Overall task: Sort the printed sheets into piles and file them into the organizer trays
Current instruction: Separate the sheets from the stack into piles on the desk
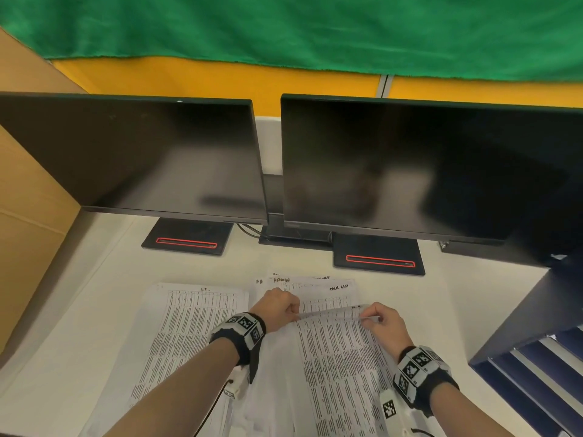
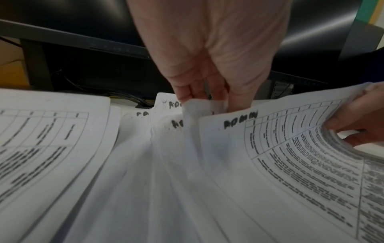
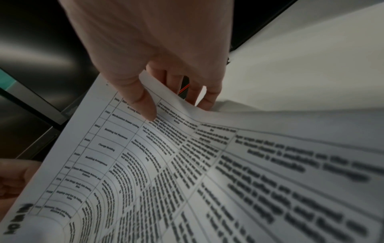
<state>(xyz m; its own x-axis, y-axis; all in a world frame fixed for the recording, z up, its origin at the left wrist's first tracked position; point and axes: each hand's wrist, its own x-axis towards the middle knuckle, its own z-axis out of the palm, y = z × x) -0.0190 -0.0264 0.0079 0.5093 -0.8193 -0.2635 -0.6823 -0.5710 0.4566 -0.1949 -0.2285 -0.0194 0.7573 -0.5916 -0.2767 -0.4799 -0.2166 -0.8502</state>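
A printed sheet (image 1: 340, 351) with a table and a handwritten "ADMIN" label is lifted at its far edge above a loose stack of printed sheets (image 1: 315, 291). My left hand (image 1: 279, 305) pinches the sheet's far left corner (image 2: 207, 105). My right hand (image 1: 380, 320) pinches its far right edge, thumb on top (image 3: 145, 105) and fingers underneath. The same sheet fills the right wrist view (image 3: 187, 164). A second pile of printed sheets (image 1: 192, 326) lies flat to the left. The dark blue organizer trays (image 1: 536, 367) stand at the right.
Two dark monitors (image 1: 132, 159) (image 1: 426, 171) on black stands (image 1: 189, 239) block the back of the white desk (image 1: 94, 294). A cardboard panel (image 1: 28, 222) borders the left side. Cables run behind the stands.
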